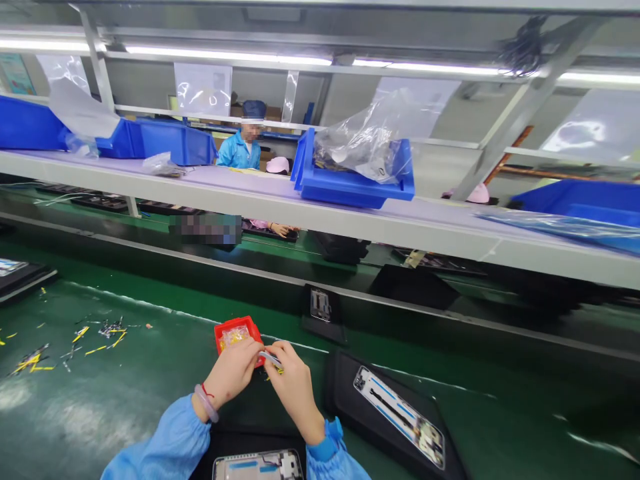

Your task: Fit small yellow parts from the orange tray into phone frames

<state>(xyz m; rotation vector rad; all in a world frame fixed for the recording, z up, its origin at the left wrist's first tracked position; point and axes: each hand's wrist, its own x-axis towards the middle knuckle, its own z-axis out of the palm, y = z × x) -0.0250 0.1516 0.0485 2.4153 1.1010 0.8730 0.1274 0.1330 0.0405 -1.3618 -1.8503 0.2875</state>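
My left hand (235,368) and my right hand (293,381) meet fingertip to fingertip at the near right corner of a small red bin (219,333). Between them is a small pale grey strip (271,360), pinched in my right fingers, with my closed left fingertips at its other end. Its exact kind is too small to tell. Inside the bin lies a clear plastic bag with yellow bits (235,335). Below my wrists, a phone frame (257,468) with blue strips sits on a black pad, cut off by the picture's bottom edge.
Right of my hands, another phone frame (400,417) rests on a black tray (345,383). A smaller unit (320,305) lies farther back. Yellow and black scraps (35,360) litter the left bench. Overhead runs a shelf (240,193) with blue bins (350,187); co-workers are beyond.
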